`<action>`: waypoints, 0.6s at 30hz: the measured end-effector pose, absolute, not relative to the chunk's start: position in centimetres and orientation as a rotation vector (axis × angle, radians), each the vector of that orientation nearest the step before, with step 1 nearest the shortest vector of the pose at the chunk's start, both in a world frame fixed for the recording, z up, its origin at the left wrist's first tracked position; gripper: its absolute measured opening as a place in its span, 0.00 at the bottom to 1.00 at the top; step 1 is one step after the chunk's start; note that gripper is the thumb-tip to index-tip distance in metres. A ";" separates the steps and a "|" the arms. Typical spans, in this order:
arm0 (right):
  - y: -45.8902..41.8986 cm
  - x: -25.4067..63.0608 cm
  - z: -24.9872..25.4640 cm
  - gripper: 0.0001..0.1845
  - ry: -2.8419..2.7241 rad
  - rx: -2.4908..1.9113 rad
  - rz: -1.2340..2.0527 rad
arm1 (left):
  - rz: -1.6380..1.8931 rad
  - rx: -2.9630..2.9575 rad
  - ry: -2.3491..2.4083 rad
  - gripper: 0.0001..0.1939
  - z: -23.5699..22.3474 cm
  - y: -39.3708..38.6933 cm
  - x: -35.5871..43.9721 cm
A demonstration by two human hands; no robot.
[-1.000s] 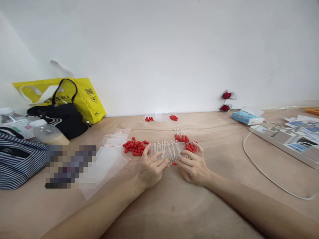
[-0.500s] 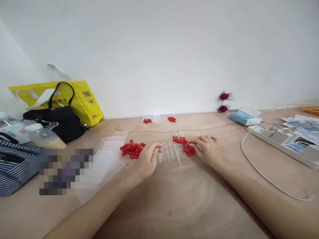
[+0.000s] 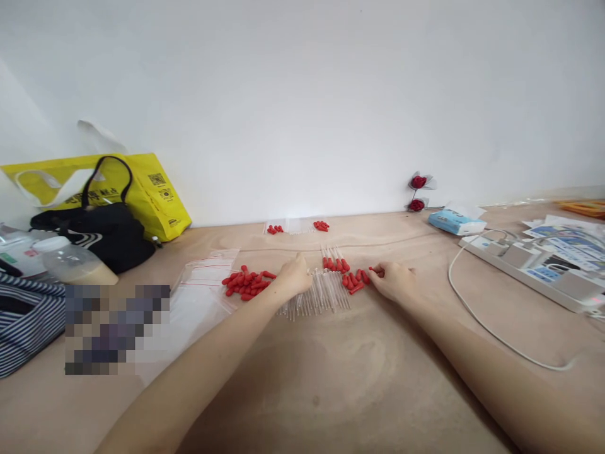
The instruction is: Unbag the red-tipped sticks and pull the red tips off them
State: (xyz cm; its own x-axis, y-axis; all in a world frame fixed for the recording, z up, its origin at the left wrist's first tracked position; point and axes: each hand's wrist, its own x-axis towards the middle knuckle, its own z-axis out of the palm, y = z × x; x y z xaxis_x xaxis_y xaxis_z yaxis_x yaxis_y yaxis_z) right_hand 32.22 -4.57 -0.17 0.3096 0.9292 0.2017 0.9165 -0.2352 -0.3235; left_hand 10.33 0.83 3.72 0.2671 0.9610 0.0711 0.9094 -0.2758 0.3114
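Note:
My left hand [image 3: 293, 275] is closed, knuckles up, over the upper left end of a row of clear glass dropper tubes [image 3: 326, 293]. Its fingertips are hidden. Left of it lies a heap of red rubber bulbs [image 3: 246, 284]. My right hand [image 3: 396, 282] rests on the table, thumb and fingers pinched on a red rubber bulb [image 3: 371, 270], of which only a bit shows. Beside these fingers sits a small group of loose red bulbs [image 3: 353, 282]. Behind the row, several tubes fitted with red bulbs [image 3: 336, 263] lie side by side.
Plastic bags [image 3: 203, 277] lie on the left, near a bottle [image 3: 78, 261], a striped bag [image 3: 33, 315] and a yellow bag [image 3: 167, 195]. Bagged droppers [image 3: 295, 226] lie by the wall. On the right are a tissue pack [image 3: 456, 222], a power strip [image 3: 534, 274] and its cable [image 3: 491, 337].
My left hand has turned over, reaching farther onto the tubes, its fingers now curled from view. My right hand's fingers have drawn in at the loose bulbs. The view has shifted slightly.

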 end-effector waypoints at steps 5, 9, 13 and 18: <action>-4.2 32.2 -0.3 0.20 -1.681 -2.238 0.099 | 0.332 2.469 1.761 0.14 3.0 0.6 10.6; -4.2 32.1 -0.3 0.20 -1.710 -2.208 0.085 | 0.322 2.526 1.768 0.12 2.6 0.9 10.6; -4.3 32.1 -0.5 0.20 -1.690 -2.196 0.071 | 0.345 2.549 1.778 0.12 2.8 1.0 10.5; -4.4 32.0 -0.3 0.16 -1.637 -2.158 0.036 | 0.449 2.578 1.747 0.10 3.4 -0.5 9.4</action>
State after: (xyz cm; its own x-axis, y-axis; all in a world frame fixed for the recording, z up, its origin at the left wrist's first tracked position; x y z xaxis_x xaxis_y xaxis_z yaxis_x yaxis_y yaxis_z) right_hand 31.98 -4.38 -0.26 0.3028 0.9240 0.2333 0.9128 -0.2108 -0.3498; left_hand 9.39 -0.49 3.36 0.3428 0.9092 0.2363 0.9105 -0.3835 0.1546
